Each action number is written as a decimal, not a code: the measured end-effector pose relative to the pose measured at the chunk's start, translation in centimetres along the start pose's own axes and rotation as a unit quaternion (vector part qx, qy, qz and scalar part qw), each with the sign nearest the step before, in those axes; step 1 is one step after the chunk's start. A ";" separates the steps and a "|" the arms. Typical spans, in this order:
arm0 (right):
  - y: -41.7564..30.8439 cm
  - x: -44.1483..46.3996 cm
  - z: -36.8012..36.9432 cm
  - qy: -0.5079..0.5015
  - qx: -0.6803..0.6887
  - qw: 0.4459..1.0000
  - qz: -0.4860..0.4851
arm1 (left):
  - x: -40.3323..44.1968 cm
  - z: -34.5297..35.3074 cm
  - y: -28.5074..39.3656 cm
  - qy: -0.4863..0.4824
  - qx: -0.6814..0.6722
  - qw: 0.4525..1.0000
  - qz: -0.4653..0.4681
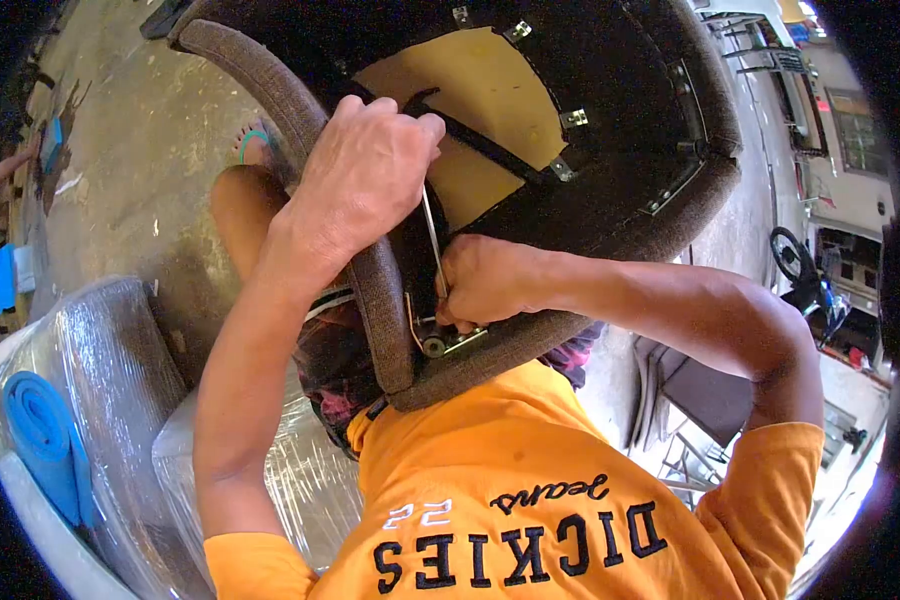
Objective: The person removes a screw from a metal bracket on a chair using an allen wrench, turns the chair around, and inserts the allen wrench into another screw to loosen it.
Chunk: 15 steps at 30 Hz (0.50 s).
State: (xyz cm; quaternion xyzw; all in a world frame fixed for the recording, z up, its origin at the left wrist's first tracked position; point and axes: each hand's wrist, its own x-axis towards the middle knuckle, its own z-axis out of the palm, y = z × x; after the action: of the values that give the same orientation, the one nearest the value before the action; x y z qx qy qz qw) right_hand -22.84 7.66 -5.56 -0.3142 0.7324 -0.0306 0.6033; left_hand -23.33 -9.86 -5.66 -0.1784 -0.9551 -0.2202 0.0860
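Observation:
A brown fabric chair shell point(710, 100) lies tipped in front of my torso, its dark inner side facing me. My left hand point(365, 165) is closed in a fist round the top of a screwdriver point(431, 225); the handle is mostly hidden. The thin metal shaft runs down to a metal bracket point(462, 343) in the corner beside the padded armrest point(375, 300). My right hand point(485, 278) is closed by the shaft's lower end, fingertips at the bracket. What they pinch is hidden.
Metal clips point(574, 118) and a long metal plate point(658, 195) line the shell. Plastic-wrapped furniture point(110, 340) with a rolled blue mat point(40, 425) stands at left. Dark padded pieces point(705, 390) lie at right. Another person's arm point(10, 170) shows at far left.

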 end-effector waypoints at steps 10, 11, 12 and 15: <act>-0.5 -0.6 -0.6 -0.016 0.177 0.981 0.081 | 0.1 0.6 -0.2 0.005 0.011 1.000 0.020; -0.4 -0.6 -0.7 -0.017 0.211 0.974 0.076 | 0.2 0.6 -0.2 -0.020 0.033 0.999 0.012; -0.2 -0.6 -0.7 -0.018 0.245 0.967 0.071 | 0.2 0.6 -0.1 -0.045 0.055 0.997 0.004; -0.3 -0.6 -0.7 -0.012 0.230 0.970 0.072 | 0.5 0.7 -0.2 -0.093 0.094 0.991 0.003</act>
State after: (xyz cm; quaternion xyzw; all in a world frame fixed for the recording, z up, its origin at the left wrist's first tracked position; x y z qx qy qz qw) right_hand -23.29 7.49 -4.74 -0.1136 0.7189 -0.1513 0.6689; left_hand -23.96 -9.54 -6.26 -0.1921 -0.9749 -0.1119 0.0140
